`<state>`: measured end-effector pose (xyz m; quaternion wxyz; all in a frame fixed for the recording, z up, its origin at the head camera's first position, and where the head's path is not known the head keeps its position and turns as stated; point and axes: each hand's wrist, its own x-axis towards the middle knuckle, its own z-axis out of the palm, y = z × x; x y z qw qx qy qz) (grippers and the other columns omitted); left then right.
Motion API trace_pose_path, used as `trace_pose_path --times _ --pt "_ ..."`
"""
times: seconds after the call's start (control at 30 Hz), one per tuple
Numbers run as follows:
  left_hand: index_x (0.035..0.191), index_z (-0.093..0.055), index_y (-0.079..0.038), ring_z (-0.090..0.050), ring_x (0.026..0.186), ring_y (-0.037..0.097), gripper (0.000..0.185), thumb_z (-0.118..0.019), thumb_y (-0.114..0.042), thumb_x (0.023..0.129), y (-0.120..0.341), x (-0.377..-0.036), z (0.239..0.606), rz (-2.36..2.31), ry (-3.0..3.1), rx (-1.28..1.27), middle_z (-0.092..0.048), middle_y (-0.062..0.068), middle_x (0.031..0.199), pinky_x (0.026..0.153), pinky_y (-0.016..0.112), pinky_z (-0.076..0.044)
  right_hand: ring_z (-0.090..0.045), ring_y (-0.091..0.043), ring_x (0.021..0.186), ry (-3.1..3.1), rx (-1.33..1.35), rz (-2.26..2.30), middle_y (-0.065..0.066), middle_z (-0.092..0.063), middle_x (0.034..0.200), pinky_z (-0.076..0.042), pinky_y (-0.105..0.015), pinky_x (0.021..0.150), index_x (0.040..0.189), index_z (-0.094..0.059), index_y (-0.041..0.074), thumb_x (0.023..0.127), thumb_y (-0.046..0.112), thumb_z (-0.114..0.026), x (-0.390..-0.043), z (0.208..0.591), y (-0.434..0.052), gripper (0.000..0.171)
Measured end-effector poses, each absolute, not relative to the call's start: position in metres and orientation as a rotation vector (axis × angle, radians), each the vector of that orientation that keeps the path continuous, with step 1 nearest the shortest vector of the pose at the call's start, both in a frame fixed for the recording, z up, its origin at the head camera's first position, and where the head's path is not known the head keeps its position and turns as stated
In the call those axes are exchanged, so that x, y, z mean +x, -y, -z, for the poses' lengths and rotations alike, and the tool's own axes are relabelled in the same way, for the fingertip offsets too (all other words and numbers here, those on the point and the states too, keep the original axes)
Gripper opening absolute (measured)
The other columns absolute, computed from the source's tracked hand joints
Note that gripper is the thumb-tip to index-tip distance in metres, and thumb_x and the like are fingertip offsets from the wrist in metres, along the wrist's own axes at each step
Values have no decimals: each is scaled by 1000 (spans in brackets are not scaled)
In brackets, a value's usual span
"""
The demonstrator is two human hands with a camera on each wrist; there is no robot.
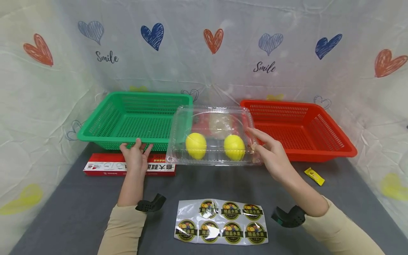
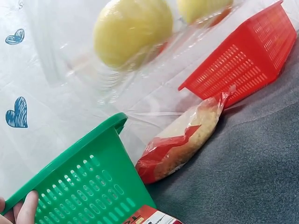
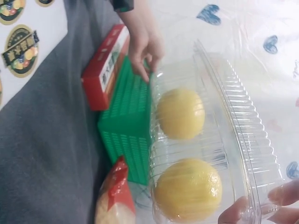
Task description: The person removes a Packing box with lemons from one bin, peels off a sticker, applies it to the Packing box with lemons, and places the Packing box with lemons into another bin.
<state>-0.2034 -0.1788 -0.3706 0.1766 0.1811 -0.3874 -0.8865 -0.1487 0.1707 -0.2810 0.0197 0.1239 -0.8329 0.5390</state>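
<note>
My right hand (image 1: pixel 273 154) pinches the right edge of a clear plastic clamshell box (image 1: pixel 179 141), held up in front of the gap between two baskets. Inside lie two yellow, lemon-like fruits, one on the left (image 1: pixel 196 146) and one on the right (image 1: pixel 234 147). In the right wrist view, the thumb and fingers (image 3: pixel 285 193) hold the box's rim from both sides. My left hand (image 1: pixel 135 157) grips the front rim of the green basket (image 1: pixel 95 124); its fingertips (image 2: pixel 29 207) show against the basket wall in the left wrist view.
A red basket (image 1: pixel 334 134) stands at the right. A long red box (image 1: pixel 106 164) lies before the green basket. Behind the clamshell is a red-and-clear bag (image 2: pixel 182 140). A sticker sheet (image 1: pixel 188 212) lies in front, and a small yellow packet (image 1: pixel 314 176) at the right.
</note>
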Motion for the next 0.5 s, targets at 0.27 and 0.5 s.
trace_pose_path --times 0.27,0.5 --pt "108 -16 -16 -44 93 16 27 -41 -14 96 180 -202 370 2517 1094 487 -36 5 103 87 29 -47 -49 -16 58 2602 386 -1670 -11 -31 144 -47 -24 55 137 -42 7 92 2 -45 -134 287 -184 45" --pt "108 -16 -16 -44 92 17 27 -40 -13 96 178 -202 371 2516 1106 493 -36 6 101 87 29 -47 -52 -16 67 2602 383 -1684 -13 -32 143 -49 -26 59 137 -42 5 92 1 -46 -122 295 -190 45"
